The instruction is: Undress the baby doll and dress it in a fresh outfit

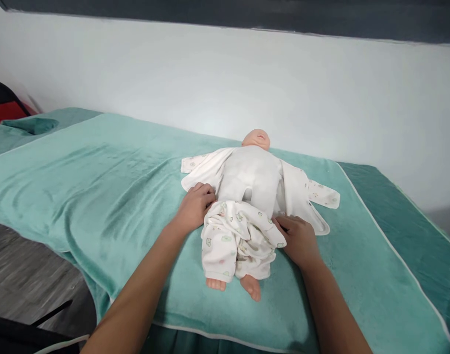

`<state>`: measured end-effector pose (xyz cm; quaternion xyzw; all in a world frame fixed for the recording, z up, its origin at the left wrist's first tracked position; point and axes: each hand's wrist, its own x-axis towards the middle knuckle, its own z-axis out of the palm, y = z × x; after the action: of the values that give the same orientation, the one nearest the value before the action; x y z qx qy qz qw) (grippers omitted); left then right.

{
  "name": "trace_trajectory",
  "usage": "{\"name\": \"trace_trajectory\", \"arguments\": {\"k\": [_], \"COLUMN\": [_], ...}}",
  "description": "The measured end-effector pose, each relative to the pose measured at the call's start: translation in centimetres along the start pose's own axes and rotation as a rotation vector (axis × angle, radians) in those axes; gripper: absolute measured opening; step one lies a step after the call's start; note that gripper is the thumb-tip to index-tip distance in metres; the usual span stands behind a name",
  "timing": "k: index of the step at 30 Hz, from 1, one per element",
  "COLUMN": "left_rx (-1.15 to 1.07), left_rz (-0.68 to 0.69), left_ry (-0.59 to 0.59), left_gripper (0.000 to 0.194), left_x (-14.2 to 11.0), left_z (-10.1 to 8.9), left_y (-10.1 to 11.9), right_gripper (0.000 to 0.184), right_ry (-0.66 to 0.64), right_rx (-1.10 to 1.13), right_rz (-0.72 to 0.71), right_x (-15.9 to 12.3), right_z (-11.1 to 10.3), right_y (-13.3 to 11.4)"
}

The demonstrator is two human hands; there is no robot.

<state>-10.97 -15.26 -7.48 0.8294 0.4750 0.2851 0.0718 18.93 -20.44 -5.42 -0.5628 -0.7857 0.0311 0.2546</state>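
A baby doll (253, 172) with a white torso lies on its back, its head at the far side. Its white long-sleeved top (296, 184) is spread open beneath it, sleeves out to both sides. Patterned baby pants (225, 241) are bunched around the doll's legs below the hips, and both feet stick out of the cuffs. My left hand (198, 204), fingers curled, grips the pants at the left of the waistband. At the right of the waistband my right hand (297, 238) is closed on the pants' edge, with its fingertips partly hidden.
A light green blanket (99, 167) with folds covers the bed under the doll. Darker green cloth (402, 206) shows at the right. Behind stands a white wall (173, 73). A black and red object (5, 105) is at the far left, above grey flooring (21, 265).
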Motion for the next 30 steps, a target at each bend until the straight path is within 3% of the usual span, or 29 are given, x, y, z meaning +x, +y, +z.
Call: {"name": "trace_trajectory", "arguments": {"k": [11, 14, 17, 20, 24, 27, 30], "left_rx": [-0.019, -0.144, -0.407, -0.688, -0.876, -0.970, -1.010], "left_rz": [-0.064, -0.110, -0.155, -0.226, -0.309, -0.288, -0.247], "left_ry": [-0.030, -0.001, 0.013, -0.071, -0.156, -0.206, -0.263], "left_gripper": [0.010, 0.010, 0.006, 0.004, 0.007, 0.007, 0.011], "left_x": [0.0, 0.0, 0.0, -0.3, -0.7, -1.0, -1.1], "left_z": [-0.1, -0.3, -0.8, -1.7, -2.8, -3.2, -3.2], "left_y": [0.3, 0.3, 0.2, 0.5, 0.8, 0.5, 0.0], "right_gripper": [0.052, 0.043, 0.026, 0.018, 0.014, 0.012, 0.014], "right_ry": [0.009, 0.062, 0.085, 0.031, -0.102, -0.221, -0.220], "right_rx": [0.036, 0.154, 0.424, 0.652, 0.850, 0.904, 0.909], "right_rz": [0.038, 0.088, 0.128, 0.084, 0.048, 0.035, 0.017], "right_x": [-0.2, -0.3, -0.4, -0.4, -0.5, -0.6, -0.8], "right_z": [0.2, -0.1, -0.5, -0.8, -1.0, -1.2, -1.1], "right_y": [0.0, -0.3, -0.5, -0.6, -0.5, -0.3, 0.0]}}
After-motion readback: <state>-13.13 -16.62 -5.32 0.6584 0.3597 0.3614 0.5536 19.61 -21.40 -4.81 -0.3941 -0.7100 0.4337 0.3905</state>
